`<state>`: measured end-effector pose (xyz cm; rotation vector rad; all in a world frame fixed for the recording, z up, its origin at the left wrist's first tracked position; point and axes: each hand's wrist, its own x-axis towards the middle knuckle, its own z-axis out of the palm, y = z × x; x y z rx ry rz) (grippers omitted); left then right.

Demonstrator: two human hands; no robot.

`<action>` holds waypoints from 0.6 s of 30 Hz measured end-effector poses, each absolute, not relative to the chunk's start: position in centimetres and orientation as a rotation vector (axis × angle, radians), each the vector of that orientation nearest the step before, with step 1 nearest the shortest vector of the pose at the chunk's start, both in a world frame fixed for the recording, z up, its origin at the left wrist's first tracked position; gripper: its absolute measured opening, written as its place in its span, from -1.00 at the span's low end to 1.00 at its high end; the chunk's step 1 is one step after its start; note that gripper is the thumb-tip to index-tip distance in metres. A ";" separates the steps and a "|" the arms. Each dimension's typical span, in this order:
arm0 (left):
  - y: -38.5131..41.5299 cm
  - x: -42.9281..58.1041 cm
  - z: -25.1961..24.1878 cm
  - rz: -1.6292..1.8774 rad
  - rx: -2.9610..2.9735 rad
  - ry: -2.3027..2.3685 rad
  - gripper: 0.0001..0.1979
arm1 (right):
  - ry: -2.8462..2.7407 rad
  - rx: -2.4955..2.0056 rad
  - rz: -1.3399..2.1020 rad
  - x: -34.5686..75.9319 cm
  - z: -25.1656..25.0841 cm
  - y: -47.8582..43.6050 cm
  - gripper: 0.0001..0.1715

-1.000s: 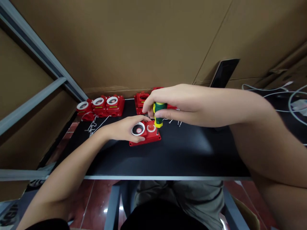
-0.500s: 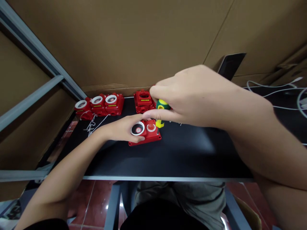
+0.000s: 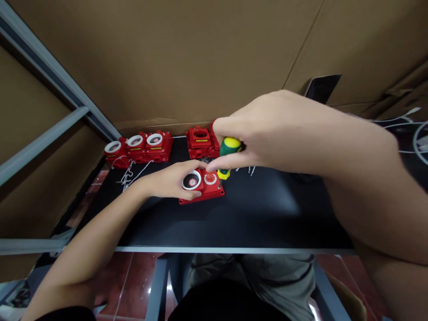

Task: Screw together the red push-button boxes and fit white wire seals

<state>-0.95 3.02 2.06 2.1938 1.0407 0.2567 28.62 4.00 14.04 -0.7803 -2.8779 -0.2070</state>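
1 screwdriver [image 3: 230, 149], frame ctr, R hand [image 3: 269, 133] fingers curled round it, 1 red unit [image 3: 209, 193], held btwn L hand [image 3: 169, 180] fingers, 3 similar units [image 3: 138, 154], mid-left

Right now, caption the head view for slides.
Left hand holds a red unit; right hand grips a green-and-yellow screwdriver over it.
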 end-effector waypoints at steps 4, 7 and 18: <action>3.1 -0.9 2.1 0.281 2.191 1.041 -0.37 | -2.896 -0.762 -0.173 28.1 13.7 3.8 -0.38; 3.2 -1.0 2.0 0.307 2.235 1.001 -0.39 | -2.885 -0.411 0.179 28.6 13.8 4.4 -0.66; 3.2 -1.1 1.8 0.284 2.223 1.005 -0.39 | -2.873 -0.882 -0.377 28.4 13.8 3.4 -0.25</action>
